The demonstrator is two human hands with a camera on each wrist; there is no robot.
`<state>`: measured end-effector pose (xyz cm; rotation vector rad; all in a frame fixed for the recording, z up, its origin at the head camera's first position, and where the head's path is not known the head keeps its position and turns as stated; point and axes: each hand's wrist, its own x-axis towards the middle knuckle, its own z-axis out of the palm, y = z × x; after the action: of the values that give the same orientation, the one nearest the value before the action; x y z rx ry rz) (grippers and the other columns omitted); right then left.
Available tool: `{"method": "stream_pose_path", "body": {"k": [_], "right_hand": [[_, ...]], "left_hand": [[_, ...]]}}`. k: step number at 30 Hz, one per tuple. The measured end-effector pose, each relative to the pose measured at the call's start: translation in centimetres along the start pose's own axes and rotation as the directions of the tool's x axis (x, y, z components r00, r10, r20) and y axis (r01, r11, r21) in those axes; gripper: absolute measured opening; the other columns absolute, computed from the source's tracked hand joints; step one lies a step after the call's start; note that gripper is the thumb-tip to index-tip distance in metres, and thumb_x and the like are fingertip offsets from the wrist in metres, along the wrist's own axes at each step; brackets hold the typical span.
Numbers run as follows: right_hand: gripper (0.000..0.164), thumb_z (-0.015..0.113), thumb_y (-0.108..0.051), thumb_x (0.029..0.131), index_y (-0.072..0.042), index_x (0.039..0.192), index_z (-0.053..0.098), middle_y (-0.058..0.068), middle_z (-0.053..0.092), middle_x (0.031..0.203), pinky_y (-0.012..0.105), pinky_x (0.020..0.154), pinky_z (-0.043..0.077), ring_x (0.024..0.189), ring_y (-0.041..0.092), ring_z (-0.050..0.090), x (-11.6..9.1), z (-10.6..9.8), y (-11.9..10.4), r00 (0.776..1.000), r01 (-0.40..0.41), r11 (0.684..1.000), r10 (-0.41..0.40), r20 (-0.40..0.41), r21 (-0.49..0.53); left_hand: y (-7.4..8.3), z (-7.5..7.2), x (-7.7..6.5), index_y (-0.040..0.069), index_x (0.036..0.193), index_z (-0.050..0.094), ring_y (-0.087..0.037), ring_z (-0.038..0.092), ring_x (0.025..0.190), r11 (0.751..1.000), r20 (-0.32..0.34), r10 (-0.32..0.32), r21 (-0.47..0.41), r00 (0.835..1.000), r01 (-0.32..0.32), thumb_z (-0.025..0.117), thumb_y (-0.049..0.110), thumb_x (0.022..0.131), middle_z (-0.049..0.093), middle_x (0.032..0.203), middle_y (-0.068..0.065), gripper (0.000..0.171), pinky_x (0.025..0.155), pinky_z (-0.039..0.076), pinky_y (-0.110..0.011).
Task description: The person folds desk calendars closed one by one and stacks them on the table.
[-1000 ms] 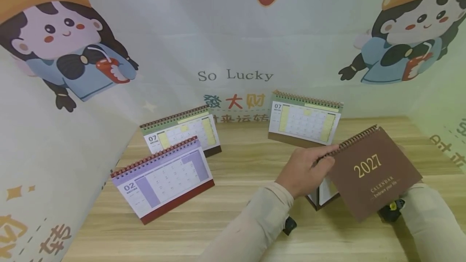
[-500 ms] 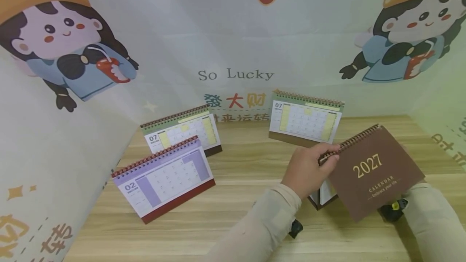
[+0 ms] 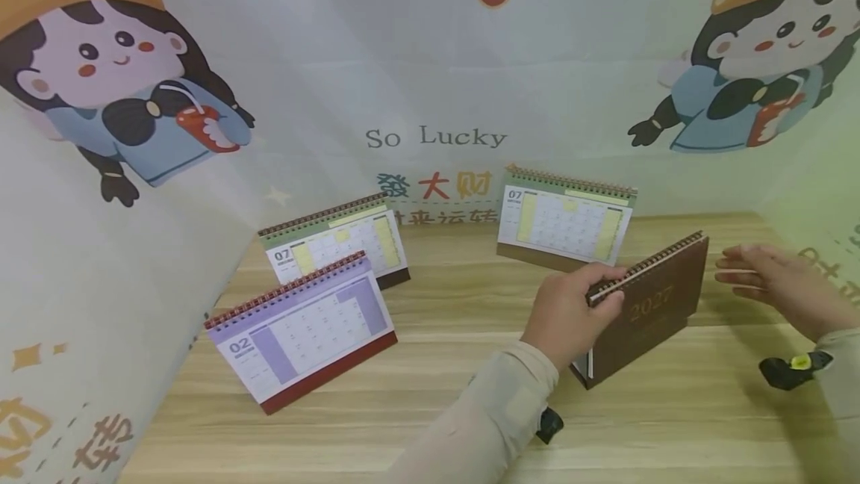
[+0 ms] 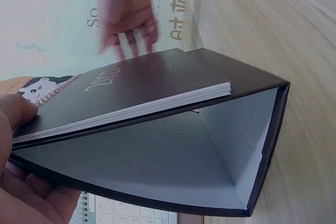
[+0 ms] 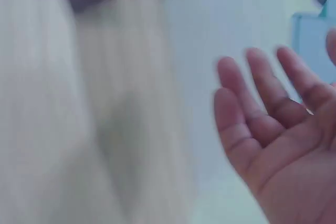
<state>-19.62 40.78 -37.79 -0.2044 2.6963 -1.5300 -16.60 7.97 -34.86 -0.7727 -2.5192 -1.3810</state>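
Observation:
A brown desk calendar [image 3: 648, 320] with "2027" on its cover stands on the table at the right, its spiral binding along the top. My left hand [image 3: 571, 312] pinches the calendar's left top corner, thumb on the cover side and fingers behind. The left wrist view shows the calendar's cover [image 4: 131, 85] lying against its hollow triangular stand [image 4: 157, 150]. Apart from the calendar, to its right, my right hand [image 3: 782, 282] holds nothing. Its fingers [image 5: 262, 87] are spread and slightly bent in the right wrist view.
A purple calendar page marked 02 [image 3: 309, 327] stands at the left on the wooden table [image 3: 430, 409]. Behind it is a green 07 calendar [image 3: 336, 241]. Another green 07 calendar [image 3: 564, 219] stands at the back, near the printed cloth wall [image 3: 430, 81].
The brown cover, earlier lifted outward with my right hand behind it, has dropped flat against its stand. My right hand has moved away to the right. The left hand keeps its hold.

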Motion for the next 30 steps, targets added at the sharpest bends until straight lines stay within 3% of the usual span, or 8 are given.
{"method": "stream_pose_path", "body": {"k": [5,11,16,24,30], "right_hand": [[0.045,0.03,-0.041,0.108,-0.013,0.14,0.044,-0.017,0.048,0.124,0.009,0.086,0.043,0.109,-0.011,0.046,0.4,1.6,-4.2,0.985,0.082,0.996,-0.088,-0.151,-0.043],[0.029,0.039,-0.031,0.109,-0.017,0.13,0.052,-0.022,0.059,0.114,0.007,0.085,0.039,0.108,-0.008,0.052,1.4,4.5,-6.9,0.972,0.177,0.984,-0.17,-0.159,0.031],[0.014,0.047,-0.027,0.107,-0.022,0.114,0.058,-0.023,0.063,0.099,0.008,0.079,0.04,0.097,-0.007,0.055,1.7,5.7,-6.8,0.965,0.166,0.986,-0.155,-0.213,0.032],[0.011,0.049,-0.017,0.105,-0.015,0.101,0.059,-0.017,0.062,0.092,0.01,0.072,0.044,0.085,-0.001,0.056,2.3,6.4,-5.4,0.925,0.28,0.955,-0.24,-0.293,0.101],[0.015,0.043,-0.024,0.106,-0.012,0.103,0.051,-0.019,0.063,0.093,0.011,0.073,0.044,0.085,-0.001,0.057,2.2,6.5,-4.6,0.934,0.269,0.959,-0.239,-0.266,0.084]], "left_hand": [[0.1,-0.2,0.0,0.02,0.115,0.072,0.012,0.053,0.067,0.997,0.011,-0.071,-0.013,0.997,0.071,0.072,0.02,0.093,0.073,0.093,0.009,0.022,0.06,0.045,-0.007],[0.1,-0.1,0.1,0.018,0.113,0.072,0.011,0.053,0.065,0.995,0.021,-0.096,-0.026,0.995,0.096,0.073,0.02,0.093,0.073,0.091,0.009,0.021,0.058,0.045,-0.008],[0.0,0.0,0.1,0.018,0.112,0.072,0.01,0.053,0.063,0.996,0.017,-0.092,-0.022,0.996,0.092,0.073,0.021,0.093,0.072,0.089,0.009,0.02,0.057,0.045,-0.009],[0.2,0.0,0.1,0.019,0.112,0.072,0.009,0.052,0.059,0.995,0.014,-0.1,-0.016,0.995,0.1,0.073,0.021,0.092,0.072,0.087,0.009,0.02,0.054,0.044,-0.01],[0.1,0.1,0.0,0.018,0.114,0.072,0.008,0.053,0.066,0.994,0.035,-0.111,-0.005,0.993,0.111,0.073,0.021,0.092,0.072,0.091,0.009,0.022,0.059,0.044,-0.009]]}}
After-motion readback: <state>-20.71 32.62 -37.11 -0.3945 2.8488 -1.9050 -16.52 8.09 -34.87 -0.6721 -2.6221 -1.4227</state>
